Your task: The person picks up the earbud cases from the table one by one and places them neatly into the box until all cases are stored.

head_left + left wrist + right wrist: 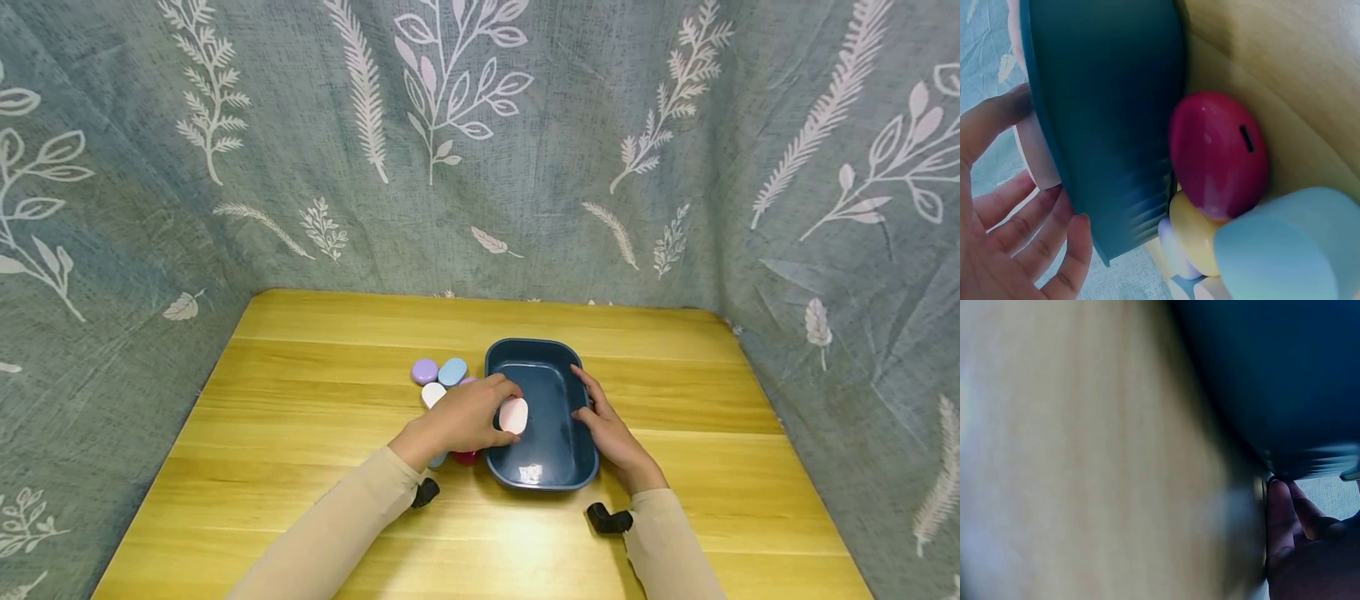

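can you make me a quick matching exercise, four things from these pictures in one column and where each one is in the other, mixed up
Things:
1. pale pink case
2. right hand
3. purple case
4. red case

Places:
a. on the table, far end of the group left of the tub
b. gripping the tub's right rim
c. held by the left hand over the blue tub
d. on the table against the tub's outer left wall

Pairs: 1-c, 2-b, 3-a, 4-d
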